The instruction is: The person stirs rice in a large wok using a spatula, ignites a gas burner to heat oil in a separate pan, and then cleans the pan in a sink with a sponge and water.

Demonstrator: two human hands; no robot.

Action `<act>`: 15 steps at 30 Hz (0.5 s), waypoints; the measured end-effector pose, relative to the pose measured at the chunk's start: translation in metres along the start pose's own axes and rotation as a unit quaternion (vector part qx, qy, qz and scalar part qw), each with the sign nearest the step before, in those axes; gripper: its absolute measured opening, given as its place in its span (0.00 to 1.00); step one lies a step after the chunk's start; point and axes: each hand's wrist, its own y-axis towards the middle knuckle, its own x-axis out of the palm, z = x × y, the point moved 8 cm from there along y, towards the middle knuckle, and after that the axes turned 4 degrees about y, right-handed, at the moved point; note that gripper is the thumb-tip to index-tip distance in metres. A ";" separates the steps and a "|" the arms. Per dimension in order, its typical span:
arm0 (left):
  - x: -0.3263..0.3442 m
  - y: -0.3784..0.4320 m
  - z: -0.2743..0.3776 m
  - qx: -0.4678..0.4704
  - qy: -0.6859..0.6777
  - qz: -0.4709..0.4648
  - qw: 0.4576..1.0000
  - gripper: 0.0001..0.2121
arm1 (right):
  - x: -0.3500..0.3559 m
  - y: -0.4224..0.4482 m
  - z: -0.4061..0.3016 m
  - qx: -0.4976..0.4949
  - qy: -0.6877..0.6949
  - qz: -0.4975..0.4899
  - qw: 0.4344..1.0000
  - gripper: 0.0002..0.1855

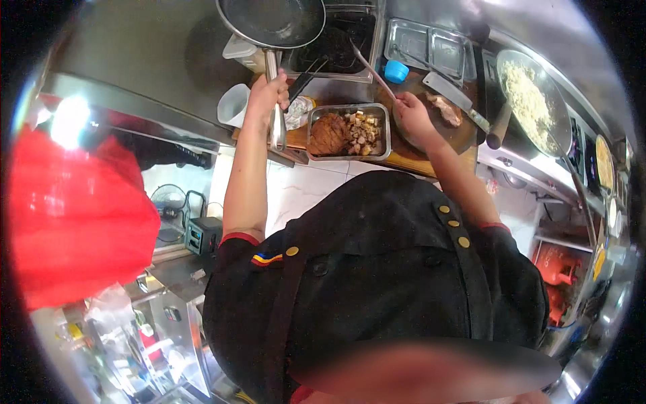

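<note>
My left hand (270, 96) is closed around the metal handle of a black frying pan (275, 22), which is held above the counter at the top. Between the fingers of my right hand (414, 113) is a long, thin utensil (373, 70), pale at its tip; its exact kind is unclear. Just below and between the hands, a rectangular metal tray (348, 157) holds a large browned piece of meat (328, 135) and diced pieces (364, 134). Black-handled tongs (303, 83) lie by my left hand. A cleaver (446, 91) and a piece of meat (446, 109) rest on the round board (467, 139).
A wok (530, 103) of pale shredded food stands at the right, its handle pointing towards the board. Behind the board are a blue cup (396, 71) and a divided clear container (429, 43). A white plastic container (233, 105) stands left of my left forearm.
</note>
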 end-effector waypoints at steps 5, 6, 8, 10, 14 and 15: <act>0.011 -0.021 -0.001 -0.064 -0.293 -0.062 0.952 0.04 | 0.019 -0.003 -0.010 0.019 0.064 -0.049 0.997 0.08; 0.019 -0.020 -0.005 -0.064 -0.340 -0.074 0.935 0.04 | 0.015 0.000 -0.010 0.023 0.097 -0.056 0.993 0.08; 0.044 -0.032 -0.011 -0.037 -0.400 -0.095 0.911 0.08 | 0.004 0.010 0.005 0.037 0.152 -0.078 0.985 0.08; 0.050 -0.063 -0.009 0.006 -0.426 -0.093 0.900 0.08 | 0.006 0.013 0.004 0.068 0.145 -0.107 0.981 0.07; 0.074 -0.130 -0.029 0.052 -0.508 -0.108 0.853 0.07 | 0.013 0.028 0.010 0.048 0.219 -0.149 0.963 0.06; 0.078 -0.145 -0.029 0.064 -0.536 -0.110 0.834 0.07 | 0.021 0.038 0.010 0.071 0.277 -0.151 0.946 0.07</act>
